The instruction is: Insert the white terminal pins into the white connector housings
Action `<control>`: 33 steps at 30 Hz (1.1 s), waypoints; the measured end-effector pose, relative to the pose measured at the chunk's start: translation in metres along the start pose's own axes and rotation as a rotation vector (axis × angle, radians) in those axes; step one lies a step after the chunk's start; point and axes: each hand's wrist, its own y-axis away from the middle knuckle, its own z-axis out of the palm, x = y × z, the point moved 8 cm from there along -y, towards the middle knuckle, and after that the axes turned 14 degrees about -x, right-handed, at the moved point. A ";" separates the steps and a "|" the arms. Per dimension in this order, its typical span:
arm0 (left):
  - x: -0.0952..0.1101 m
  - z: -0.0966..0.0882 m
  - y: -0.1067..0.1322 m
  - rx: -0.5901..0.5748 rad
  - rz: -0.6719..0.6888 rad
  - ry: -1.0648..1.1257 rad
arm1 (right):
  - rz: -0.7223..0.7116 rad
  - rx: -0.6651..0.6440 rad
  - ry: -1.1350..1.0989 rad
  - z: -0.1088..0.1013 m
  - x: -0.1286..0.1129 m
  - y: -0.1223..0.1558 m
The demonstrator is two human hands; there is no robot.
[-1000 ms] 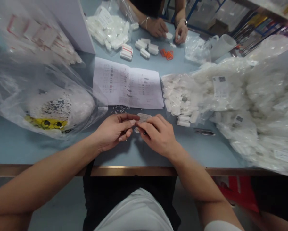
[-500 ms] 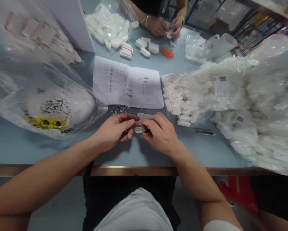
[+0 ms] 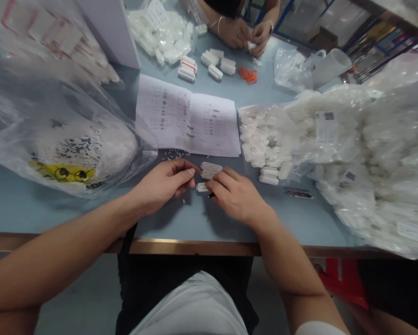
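My left hand [image 3: 163, 185] rests on the blue table [image 3: 37, 209], its fingers curled in a pinch; what they pinch is too small to make out. My right hand [image 3: 237, 194] lies beside it, fingers closed round a thin dark tool whose tip [image 3: 211, 195] pokes out. Between the two hands sits a small white plastic strip [image 3: 202, 187]. Two more white strips [image 3: 210, 170] lie just beyond the fingertips. A tiny white piece [image 3: 183, 201] lies under the left hand.
A printed sheet [image 3: 189, 118] lies beyond the hands, tiny white bits [image 3: 175, 154] along its near edge. Big clear bags sit left [image 3: 60, 139] and right [image 3: 372, 149]. A dark tool [image 3: 299, 193] lies right. Across the table, another person's hands [image 3: 245, 32] work near white parts and orange clips [image 3: 248, 75].
My hands have drawn slightly apart, uncovering the white strip between them. The view has shifted a little. The other person's hands have come together.
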 end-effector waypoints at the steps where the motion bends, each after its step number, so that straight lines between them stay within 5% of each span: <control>1: 0.000 0.000 0.000 -0.003 0.000 -0.002 | -0.001 -0.001 0.004 0.000 -0.001 0.000; 24: -0.002 0.001 0.003 0.013 -0.042 0.109 | -0.069 -0.036 0.035 -0.001 -0.009 0.001; 33: -0.005 0.002 0.003 -0.004 -0.066 0.155 | 0.110 0.360 -0.114 -0.025 0.013 0.014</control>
